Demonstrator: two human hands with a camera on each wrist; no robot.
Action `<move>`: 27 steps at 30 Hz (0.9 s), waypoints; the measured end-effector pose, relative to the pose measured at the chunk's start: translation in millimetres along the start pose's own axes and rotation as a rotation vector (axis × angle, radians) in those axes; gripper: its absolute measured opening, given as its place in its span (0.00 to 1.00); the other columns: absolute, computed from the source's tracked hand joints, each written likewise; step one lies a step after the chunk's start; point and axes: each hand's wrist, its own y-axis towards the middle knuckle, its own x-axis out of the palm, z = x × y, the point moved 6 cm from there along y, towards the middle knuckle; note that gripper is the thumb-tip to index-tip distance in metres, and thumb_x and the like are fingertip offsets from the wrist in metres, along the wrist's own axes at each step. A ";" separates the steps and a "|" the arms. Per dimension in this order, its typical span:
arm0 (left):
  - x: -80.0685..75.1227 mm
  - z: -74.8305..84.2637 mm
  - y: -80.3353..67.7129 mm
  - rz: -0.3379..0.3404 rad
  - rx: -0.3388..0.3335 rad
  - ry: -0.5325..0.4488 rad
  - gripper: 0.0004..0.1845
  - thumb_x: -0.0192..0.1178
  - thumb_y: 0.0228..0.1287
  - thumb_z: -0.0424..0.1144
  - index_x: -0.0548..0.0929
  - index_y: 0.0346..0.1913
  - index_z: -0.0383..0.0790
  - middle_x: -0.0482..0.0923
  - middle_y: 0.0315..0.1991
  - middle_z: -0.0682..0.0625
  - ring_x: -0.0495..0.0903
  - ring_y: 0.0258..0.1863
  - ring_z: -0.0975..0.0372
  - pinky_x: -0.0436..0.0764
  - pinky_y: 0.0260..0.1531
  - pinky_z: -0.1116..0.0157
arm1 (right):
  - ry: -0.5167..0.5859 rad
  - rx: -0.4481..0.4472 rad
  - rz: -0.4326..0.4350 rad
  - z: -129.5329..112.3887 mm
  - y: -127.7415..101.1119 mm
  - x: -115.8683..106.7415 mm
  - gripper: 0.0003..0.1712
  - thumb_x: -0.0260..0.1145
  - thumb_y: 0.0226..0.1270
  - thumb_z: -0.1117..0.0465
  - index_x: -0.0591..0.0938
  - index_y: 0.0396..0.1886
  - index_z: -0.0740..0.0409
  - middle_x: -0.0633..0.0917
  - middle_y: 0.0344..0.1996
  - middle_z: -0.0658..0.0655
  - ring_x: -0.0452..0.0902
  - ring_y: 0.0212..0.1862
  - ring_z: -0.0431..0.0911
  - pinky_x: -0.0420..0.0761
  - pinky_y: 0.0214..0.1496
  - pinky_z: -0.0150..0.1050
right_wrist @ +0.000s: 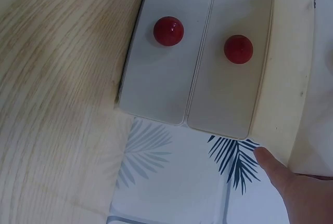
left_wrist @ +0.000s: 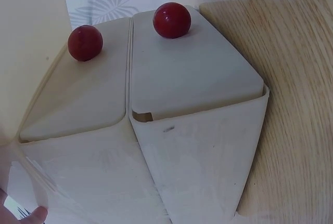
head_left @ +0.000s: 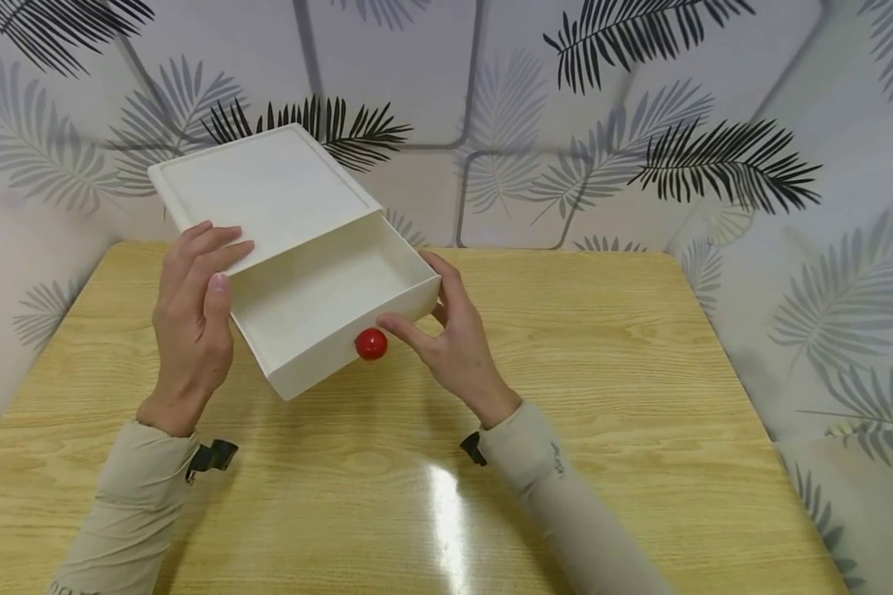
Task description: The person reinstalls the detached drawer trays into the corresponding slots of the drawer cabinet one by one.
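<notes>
Drawer drawn well out of a white box, which is tilted over the left half of a wooden desk, with its far end toward the leaf-printed wall. The left hand lies on the near edge of the box top. Its grip is spread, with the fingers straight and flat on the lid and the thumb up along the drawer's left side. The right hand has the drawer's front right corner. Its grip pinches that corner, thumb on the rim and fingers under the front face, and the forefinger reaches just beside the red knob.

From the head view the opening looks largely done. The tray stands clear of the casing for most of its length, its floor is bare white, and nothing shows inside it. The knob points toward the person, at the near end of the box.

Both wrist views show two knobbed fronts side by side. From those angles it cannot be told which one belongs to the open tray, or whether the other sits flush. By the look of it, what may remain is the last bit of travel, since the tray's back end is still inside the box. Whether the box's underside touches the desk cannot be told.
</notes>
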 end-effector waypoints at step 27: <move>-0.2 -1.1 5.0 -0.002 -0.009 -0.007 0.25 0.43 0.74 0.44 0.87 0.54 0.33 0.83 0.61 0.39 0.71 0.73 0.49 0.62 0.80 0.55 | -0.063 0.056 0.036 5.9 18.3 12.9 0.46 0.76 0.67 0.58 0.62 0.79 0.49 0.77 0.67 0.55 0.75 0.63 0.48 0.80 0.68 0.54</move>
